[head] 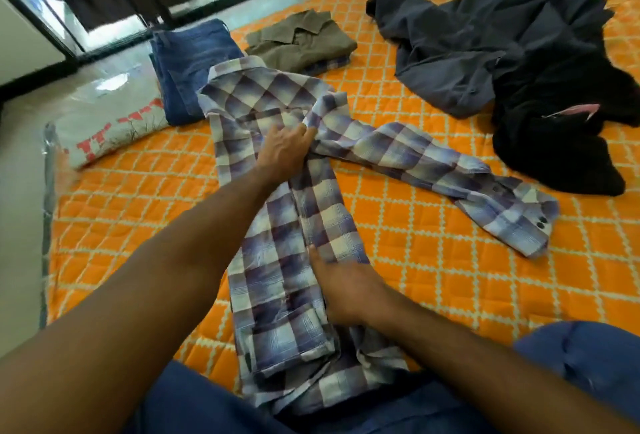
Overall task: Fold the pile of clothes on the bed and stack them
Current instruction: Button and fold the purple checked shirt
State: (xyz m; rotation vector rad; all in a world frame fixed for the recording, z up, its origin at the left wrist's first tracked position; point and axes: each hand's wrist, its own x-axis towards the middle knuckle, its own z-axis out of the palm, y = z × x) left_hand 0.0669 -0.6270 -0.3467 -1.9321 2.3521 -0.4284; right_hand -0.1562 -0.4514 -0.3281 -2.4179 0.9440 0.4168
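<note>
Orange quilted bed (pixel 450 260): the left hand (pixel 284 153) pinches the plaid shirt (pixel 277 260) at its shoulder, while the right hand (pixel 343 291) presses flat, fingers extended. Folding the outflung sleeve (pixel 450 170) squarely inward should keep edges straight.

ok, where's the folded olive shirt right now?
Head view, upper middle: the olive shirt lies folded on the orange bedspread, right of the folded jeans, beyond the plaid shirt.

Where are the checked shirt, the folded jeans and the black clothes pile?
checked shirt (pixel 277 281): head view, on its folded body.
folded jeans (pixel 194 59): head view, middle of the top layer.
black clothes pile (pixel 561 142): head view, on the black garment.
</note>
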